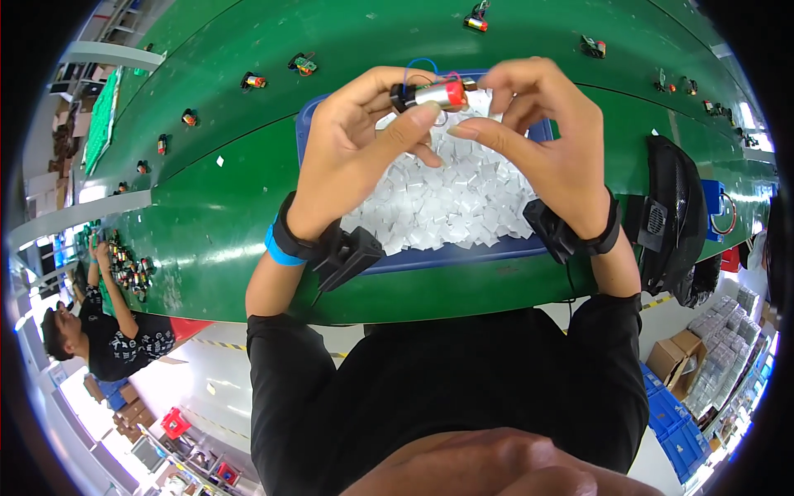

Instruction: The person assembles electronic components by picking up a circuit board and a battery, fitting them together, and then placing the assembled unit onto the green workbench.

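My left hand (351,149) grips a small silver cylindrical motor (434,93) with a red end, a black cap and thin blue and red wires. It holds the motor between thumb and fingers above a blue tray (463,255). My right hand (542,136) pinches the brass shaft end of the same motor with its fingertips. The tray under both hands is heaped with several small white square pieces (447,198). Both wrists wear black straps with small black boxes.
A green conveyor belt (215,215) carries several more small motors, such as one (253,81) at the back left. A black fan-like device (674,215) stands to the right. Another person (107,331) works at the belt's far left. Blue crates (674,422) and cardboard boxes sit at lower right.
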{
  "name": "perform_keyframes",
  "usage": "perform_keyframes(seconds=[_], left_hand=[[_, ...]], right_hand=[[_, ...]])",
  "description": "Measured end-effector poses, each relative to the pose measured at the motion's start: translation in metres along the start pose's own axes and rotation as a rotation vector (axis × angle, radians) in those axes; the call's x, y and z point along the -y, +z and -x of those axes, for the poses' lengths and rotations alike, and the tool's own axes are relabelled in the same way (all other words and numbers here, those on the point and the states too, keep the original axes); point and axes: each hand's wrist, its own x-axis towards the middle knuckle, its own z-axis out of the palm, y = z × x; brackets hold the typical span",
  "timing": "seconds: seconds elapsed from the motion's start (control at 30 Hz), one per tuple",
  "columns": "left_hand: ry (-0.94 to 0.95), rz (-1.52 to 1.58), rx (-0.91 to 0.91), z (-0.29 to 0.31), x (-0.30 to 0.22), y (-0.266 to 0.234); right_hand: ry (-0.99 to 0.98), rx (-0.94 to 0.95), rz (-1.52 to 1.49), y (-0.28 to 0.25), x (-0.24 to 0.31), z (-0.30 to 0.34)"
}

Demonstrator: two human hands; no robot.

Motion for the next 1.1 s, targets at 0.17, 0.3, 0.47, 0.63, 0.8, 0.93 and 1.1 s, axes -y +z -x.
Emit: perform_keyframes(seconds=[0.17, 0.3, 0.47, 0.63, 0.8, 0.93, 1.1], left_hand=[[-0.261, 0.107, 0.103, -0.004, -0.008, -0.011], [-0.318, 0.052, 0.128, -0.005, -0.007, -0.012], [-0.287, 0.039, 0.088, -0.004, -0.006, -0.011], [-0.305, 0.034, 0.093, -0.004, -0.003, -0.013], [-0.241, -0.100, 0.106, -0.004, -0.005, -0.016], [-0.238, -0.088, 0.096, -0.004, -0.007, -0.017], [-0.188, -0.253, 0.031, -0.030, -0.007, -0.037]], right_hand=[[-0.101, -0.054, 0.017, 0.004, 0.004, -0.003], [-0.309, -0.029, 0.143, 0.005, -0.003, -0.003], [-0.335, -0.024, 0.194, 0.006, -0.005, -0.002], [-0.333, -0.025, 0.196, 0.008, -0.007, 0.000], [-0.398, -0.022, 0.225, 0.006, -0.008, -0.002], [-0.371, -0.011, 0.204, 0.006, -0.004, -0.002], [-0.248, -0.016, 0.214, 0.008, 0.002, 0.000]])
